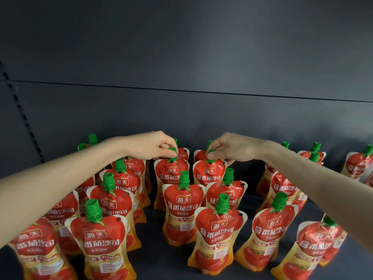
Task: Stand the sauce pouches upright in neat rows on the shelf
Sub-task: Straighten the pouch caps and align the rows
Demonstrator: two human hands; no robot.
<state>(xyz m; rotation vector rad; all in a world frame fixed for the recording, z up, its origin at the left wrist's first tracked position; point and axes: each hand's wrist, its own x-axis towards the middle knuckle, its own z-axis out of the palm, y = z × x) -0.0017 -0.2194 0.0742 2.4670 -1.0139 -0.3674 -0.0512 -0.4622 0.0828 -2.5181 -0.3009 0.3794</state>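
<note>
Several red and orange tomato sauce pouches with green caps stand upright in rows on a dark shelf (153,223). My left hand (149,146) pinches the green cap of one pouch (171,176) in the back middle. My right hand (228,147) pinches the cap of the pouch beside it (209,174). Both pouches stand upright on the shelf, side by side. Two more pouches stand right behind them, mostly hidden by my hands. In front of them stand a pouch (182,207) and another nearer pouch (218,237).
Rows of pouches fill the left (101,237) and right (268,231) sides, with a lone group at the far right (357,164). The dark back panel (185,110) rises behind. A slotted upright (20,110) runs along the left. Bare shelf lies between the middle and right rows.
</note>
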